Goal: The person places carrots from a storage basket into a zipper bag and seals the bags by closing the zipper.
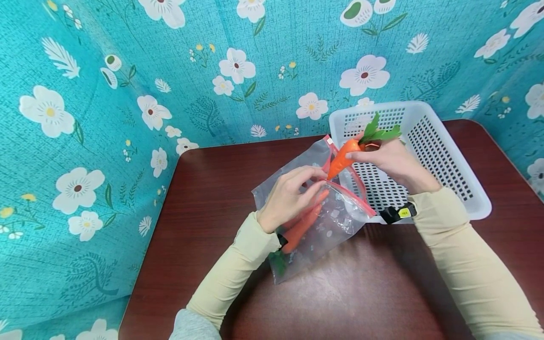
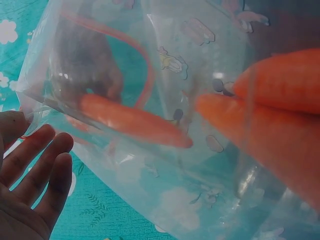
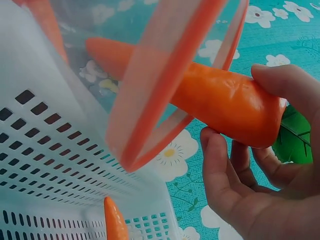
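My right hand [image 1: 395,160] holds an orange carrot [image 1: 344,157] by its thick, leafy top. The carrot's narrow end is inside the mouth of a clear zip bag [image 1: 329,236] with a red zip edge. At that mouth my left hand [image 1: 292,197] pinches the bag's edge between thumb and fingers. Lower in the bag lie more carrots [image 1: 302,229], with green leaves at the bottom; the left wrist view shows two thick orange bodies [image 2: 275,132] side by side through the plastic. The left forearm partly covers them.
A white perforated basket [image 1: 478,198] stands at the right, under my right hand. The right wrist view shows another carrot [image 3: 115,222] in it. The dark red-brown table [image 1: 204,226] backs onto a teal flowered cloth [image 1: 182,71].
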